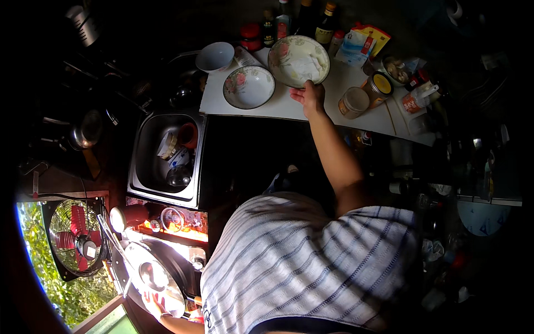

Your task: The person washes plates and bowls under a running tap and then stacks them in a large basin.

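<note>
The right hand grips the near rim of a large flowered bowl on the far white counter. The left hand, fingers spread, holds a wok at the near left.

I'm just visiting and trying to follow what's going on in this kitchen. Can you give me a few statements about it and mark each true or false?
1. The right hand touches the big floral bowl. True.
2. The left hand is at the sink. False: it is by the wok, low in the picture.
3. The sink holds dishes. True.
4. The small floral bowl is full of soup. False: it looks empty.
5. The fan has red blades. True.
</note>
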### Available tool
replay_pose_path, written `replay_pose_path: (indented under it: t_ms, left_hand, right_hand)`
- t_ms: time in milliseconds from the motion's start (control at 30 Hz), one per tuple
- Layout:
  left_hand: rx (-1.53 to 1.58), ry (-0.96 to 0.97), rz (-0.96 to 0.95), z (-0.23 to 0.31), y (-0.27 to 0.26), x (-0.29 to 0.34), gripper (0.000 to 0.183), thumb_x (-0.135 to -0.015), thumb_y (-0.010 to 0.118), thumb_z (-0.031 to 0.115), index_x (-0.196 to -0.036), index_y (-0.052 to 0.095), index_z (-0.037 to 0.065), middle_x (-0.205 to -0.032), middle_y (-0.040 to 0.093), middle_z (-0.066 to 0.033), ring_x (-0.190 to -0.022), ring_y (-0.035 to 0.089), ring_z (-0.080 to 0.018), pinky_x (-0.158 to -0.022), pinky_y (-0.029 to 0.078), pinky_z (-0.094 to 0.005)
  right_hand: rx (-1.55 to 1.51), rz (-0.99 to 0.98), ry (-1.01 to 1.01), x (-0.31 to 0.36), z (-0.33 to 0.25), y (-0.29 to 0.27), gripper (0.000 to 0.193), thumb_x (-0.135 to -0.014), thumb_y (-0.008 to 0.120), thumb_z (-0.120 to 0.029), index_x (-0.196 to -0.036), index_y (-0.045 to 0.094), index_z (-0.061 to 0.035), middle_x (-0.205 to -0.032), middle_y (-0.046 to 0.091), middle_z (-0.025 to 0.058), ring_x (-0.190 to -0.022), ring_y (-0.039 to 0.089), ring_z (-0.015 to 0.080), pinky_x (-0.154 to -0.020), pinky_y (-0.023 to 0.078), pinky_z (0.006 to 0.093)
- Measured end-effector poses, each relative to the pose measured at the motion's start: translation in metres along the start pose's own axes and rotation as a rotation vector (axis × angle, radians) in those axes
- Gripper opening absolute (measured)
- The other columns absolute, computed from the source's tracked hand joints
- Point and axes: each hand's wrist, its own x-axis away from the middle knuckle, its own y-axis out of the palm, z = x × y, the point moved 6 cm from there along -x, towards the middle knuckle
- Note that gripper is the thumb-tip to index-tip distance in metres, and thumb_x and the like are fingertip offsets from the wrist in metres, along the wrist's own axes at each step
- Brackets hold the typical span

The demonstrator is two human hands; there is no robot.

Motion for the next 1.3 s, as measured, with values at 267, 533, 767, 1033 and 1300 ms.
replay_pose_path:
  t_ms: [267,533,767,1033,1300]
  left_hand:
    - [-0.321,0.479,0.201,0.028,0.004,-0.031,0.048,-0.083,0.054,0.025,-0.124,0.04,0.006,-0.122,0.045,-0.0107,-0.109,0.045,-0.0244,-0.086,0.039,-0.0358]
    - [0.467,0.549,-0.716,0.199,0.214,0.175,0.054,-0.091,0.04,0.027,-0.137,0.018,0.011,-0.136,0.031,-0.0115,-0.12,0.038,-0.0274,-0.086,0.045,-0.042]
    - [0.801,0.275,-0.944,0.192,0.276,0.18,0.041,-0.081,0.041,0.005,-0.122,0.036,0.0,-0.118,0.047,-0.0113,-0.107,0.049,-0.0229,-0.09,0.042,-0.0386]
    - [0.827,0.295,-0.831,0.19,0.252,0.181,0.044,-0.074,0.044,0.002,-0.118,0.037,0.001,-0.11,0.049,-0.0087,-0.098,0.052,-0.0171,-0.079,0.047,-0.031]
    - [0.9,0.192,-0.483,0.155,0.19,0.159,0.035,-0.081,0.049,0.014,-0.106,0.031,-0.003,-0.097,0.05,-0.0164,-0.083,0.058,-0.0217,-0.063,0.056,-0.0367]
  right_hand:
    - [0.322,-0.652,0.209,0.136,0.016,0.102,0.032,-0.079,0.04,-0.013,-0.102,0.049,0.0072,-0.081,0.061,0.0154,-0.056,0.061,0.0194,-0.047,0.052,0.0281]
    - [0.425,-1.109,0.366,0.248,0.054,0.181,0.027,-0.078,0.049,-0.014,-0.096,0.05,0.0066,-0.078,0.059,0.0122,-0.057,0.059,0.0177,-0.045,0.05,0.0273]
    - [0.796,-0.983,-0.869,0.279,0.015,0.212,0.046,-0.072,0.066,-0.014,-0.113,0.048,-0.0048,-0.1,0.053,0.0119,-0.083,0.056,0.0221,-0.072,0.047,0.0323]
    - [1.197,-1.673,-1.041,0.349,0.061,0.25,0.039,-0.077,0.06,-0.025,-0.112,0.054,-0.0076,-0.113,0.051,0.0136,-0.098,0.053,0.0304,-0.084,0.043,0.0355]
    - [0.807,-2.156,-0.897,0.43,0.078,0.27,0.026,-0.084,0.049,-0.025,-0.09,0.062,-0.0027,-0.084,0.06,0.0118,-0.084,0.057,0.0278,-0.073,0.045,0.0359]
